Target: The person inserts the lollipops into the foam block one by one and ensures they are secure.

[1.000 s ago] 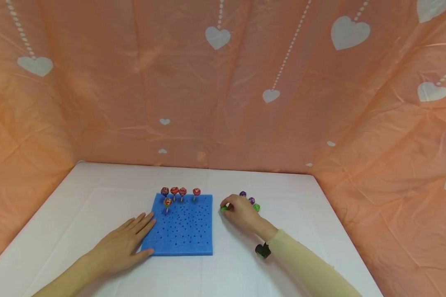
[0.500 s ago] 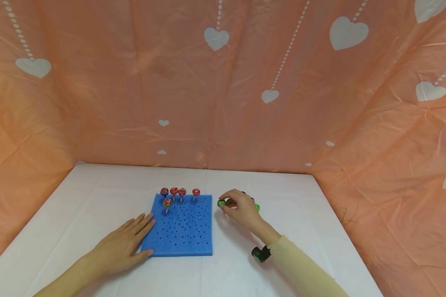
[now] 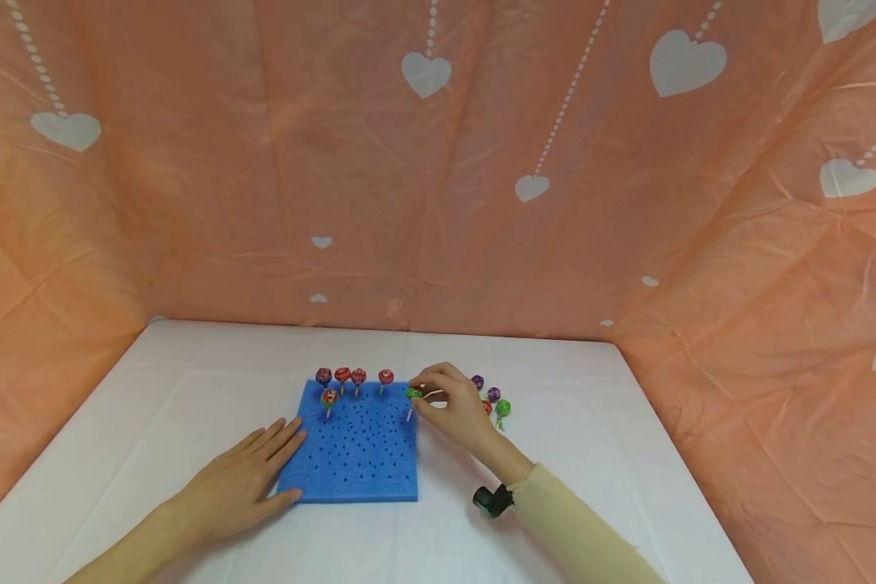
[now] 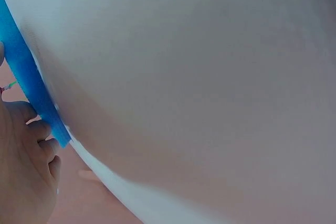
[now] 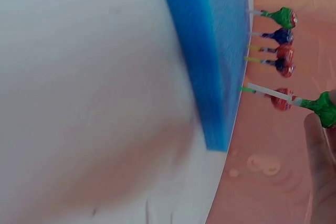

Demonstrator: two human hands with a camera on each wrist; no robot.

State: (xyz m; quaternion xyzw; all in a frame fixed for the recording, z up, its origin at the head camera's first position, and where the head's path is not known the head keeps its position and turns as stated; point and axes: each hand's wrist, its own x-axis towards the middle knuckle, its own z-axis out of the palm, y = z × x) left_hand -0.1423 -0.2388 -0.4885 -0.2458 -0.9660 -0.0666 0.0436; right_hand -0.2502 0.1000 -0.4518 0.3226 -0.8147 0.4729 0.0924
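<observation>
A blue foam board (image 3: 358,462) dotted with small holes lies on the white table. My left hand (image 3: 244,483) rests along its left edge, fingers spread straight; in the left wrist view the fingers (image 4: 39,129) overlap the board's edge. Thumb and fingertips of my right hand (image 3: 456,410) pinch a green-wrapped lollipop (image 3: 413,393) by its head, over the board's far right corner. Its white stick points down in the head view, and the right wrist view shows the stick's tip free of the foam. Several lollipops (image 3: 358,377) stand upright near the far edge, one orange-and-green lollipop (image 3: 328,398) closer to me.
Right of the right hand, loose lollipops lie on the table (image 3: 569,454): purple ones (image 3: 494,395), a green one (image 3: 503,408) and a red one (image 3: 487,407) partly behind the hand. An orange curtain (image 3: 380,203) with white hearts surrounds the table.
My right hand has lifted the green lollipop from the table and carried it left, over the board's right edge. Loose lollipops behind the hand came into view. The left hand stays put.
</observation>
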